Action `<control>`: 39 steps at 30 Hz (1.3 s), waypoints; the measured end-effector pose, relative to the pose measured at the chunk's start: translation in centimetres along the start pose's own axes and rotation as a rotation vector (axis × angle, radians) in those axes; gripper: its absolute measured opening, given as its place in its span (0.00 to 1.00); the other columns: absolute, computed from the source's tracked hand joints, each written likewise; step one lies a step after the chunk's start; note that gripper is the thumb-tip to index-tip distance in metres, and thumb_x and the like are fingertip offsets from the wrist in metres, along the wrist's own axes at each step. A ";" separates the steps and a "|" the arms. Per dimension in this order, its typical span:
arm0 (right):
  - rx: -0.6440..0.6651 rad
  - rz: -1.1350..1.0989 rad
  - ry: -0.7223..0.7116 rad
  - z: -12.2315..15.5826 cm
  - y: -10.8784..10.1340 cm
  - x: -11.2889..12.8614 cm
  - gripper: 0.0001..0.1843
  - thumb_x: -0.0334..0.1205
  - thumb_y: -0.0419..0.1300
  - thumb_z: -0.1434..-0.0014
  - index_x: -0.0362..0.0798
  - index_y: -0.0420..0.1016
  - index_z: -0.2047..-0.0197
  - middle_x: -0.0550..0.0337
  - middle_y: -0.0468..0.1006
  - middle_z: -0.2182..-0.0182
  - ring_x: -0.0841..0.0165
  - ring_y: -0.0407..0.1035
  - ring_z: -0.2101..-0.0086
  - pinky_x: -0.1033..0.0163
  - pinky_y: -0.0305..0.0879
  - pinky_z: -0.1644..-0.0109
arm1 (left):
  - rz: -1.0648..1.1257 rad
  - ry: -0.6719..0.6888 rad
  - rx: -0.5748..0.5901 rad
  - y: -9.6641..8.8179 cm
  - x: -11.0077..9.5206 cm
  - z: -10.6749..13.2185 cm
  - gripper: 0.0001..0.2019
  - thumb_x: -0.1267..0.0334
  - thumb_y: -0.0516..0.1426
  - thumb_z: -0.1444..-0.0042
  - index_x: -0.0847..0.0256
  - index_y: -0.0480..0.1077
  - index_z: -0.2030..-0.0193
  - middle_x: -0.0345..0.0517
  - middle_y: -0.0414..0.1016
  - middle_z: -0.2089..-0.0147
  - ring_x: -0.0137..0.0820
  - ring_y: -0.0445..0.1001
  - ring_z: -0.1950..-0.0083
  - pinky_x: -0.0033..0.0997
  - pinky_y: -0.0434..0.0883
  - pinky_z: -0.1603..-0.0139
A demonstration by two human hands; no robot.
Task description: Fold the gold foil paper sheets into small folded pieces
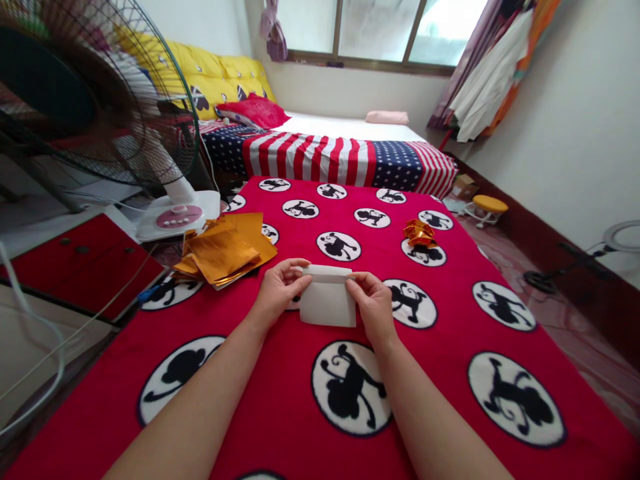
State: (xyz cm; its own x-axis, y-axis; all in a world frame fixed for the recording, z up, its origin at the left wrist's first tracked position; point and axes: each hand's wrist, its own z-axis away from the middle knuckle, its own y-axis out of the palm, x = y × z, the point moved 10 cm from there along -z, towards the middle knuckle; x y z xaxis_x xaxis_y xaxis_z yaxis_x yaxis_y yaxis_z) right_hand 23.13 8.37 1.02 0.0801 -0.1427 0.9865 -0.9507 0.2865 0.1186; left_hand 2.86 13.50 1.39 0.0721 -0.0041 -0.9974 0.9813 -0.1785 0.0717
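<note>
My left hand (278, 288) and my right hand (373, 301) hold a white sheet of paper (327, 303) between them, just above a red blanket with monkey prints (450, 320). Each hand pinches a top corner, where the sheet's upper edge is folded over into a narrow strip. A loose stack of gold foil sheets (225, 252) lies to the left of my left hand. A small folded gold foil shape (420, 233) rests on the blanket, beyond my right hand.
A standing fan (100, 93) with its white base (177, 217) stands at the left, beside a red cabinet (80, 263). A bed with a flag-pattern cover (340, 157) lies beyond. A yellow stool (490, 205) stands on the floor at the right.
</note>
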 end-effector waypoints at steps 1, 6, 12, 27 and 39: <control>0.000 0.000 -0.003 0.0 0.0 0.0 0.10 0.46 0.66 0.47 0.49 0.77 0.65 0.61 0.79 0.68 0.67 0.71 0.68 0.64 0.66 0.63 | 0.001 0.003 -0.001 0.0 0.0 0.0 0.23 0.56 0.68 0.57 0.61 0.73 0.54 0.37 0.71 0.71 0.24 0.70 0.73 0.21 0.67 0.74; -0.005 -0.010 -0.002 0.1 0.0 0.2 0.11 0.46 0.67 0.48 0.48 0.77 0.65 0.60 0.80 0.68 0.67 0.72 0.67 0.63 0.67 0.62 | 0.009 0.022 0.004 0.1 -0.2 -0.1 0.24 0.56 0.68 0.57 0.63 0.73 0.52 0.37 0.71 0.71 0.23 0.70 0.74 0.21 0.66 0.74; 0.077 -0.051 0.013 0.3 1.0 0.6 0.18 0.42 0.68 0.51 0.50 0.74 0.56 0.62 0.79 0.70 0.67 0.73 0.68 0.63 0.68 0.63 | 0.063 0.045 -0.014 -0.3 -0.5 -0.3 0.26 0.56 0.68 0.57 0.65 0.72 0.51 0.39 0.74 0.70 0.25 0.73 0.70 0.20 0.66 0.70; 0.183 -0.021 0.015 0.8 2.4 0.8 0.23 0.47 0.66 0.47 0.52 0.72 0.49 0.59 0.80 0.63 0.64 0.74 0.63 0.62 0.70 0.61 | 0.102 0.022 0.074 0.5 -0.2 -0.1 0.32 0.59 0.70 0.60 0.62 0.70 0.46 0.44 0.79 0.65 0.31 0.77 0.64 0.26 0.72 0.62; 0.239 0.026 0.027 1.1 2.9 0.8 0.24 0.44 0.68 0.49 0.52 0.73 0.49 0.62 0.79 0.71 0.67 0.71 0.72 0.64 0.65 0.69 | 0.102 0.028 0.090 0.8 -0.5 0.1 0.26 0.58 0.68 0.54 0.64 0.71 0.48 0.38 0.72 0.72 0.24 0.71 0.71 0.19 0.65 0.70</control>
State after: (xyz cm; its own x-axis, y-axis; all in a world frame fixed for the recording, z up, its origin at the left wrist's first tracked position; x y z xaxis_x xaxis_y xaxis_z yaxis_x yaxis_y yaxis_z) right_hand 20.10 8.09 2.04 0.0599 -0.1116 0.9919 -0.9961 0.0572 0.0666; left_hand 3.58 13.25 1.96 0.1771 0.0007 -0.9842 0.9488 -0.2660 0.1706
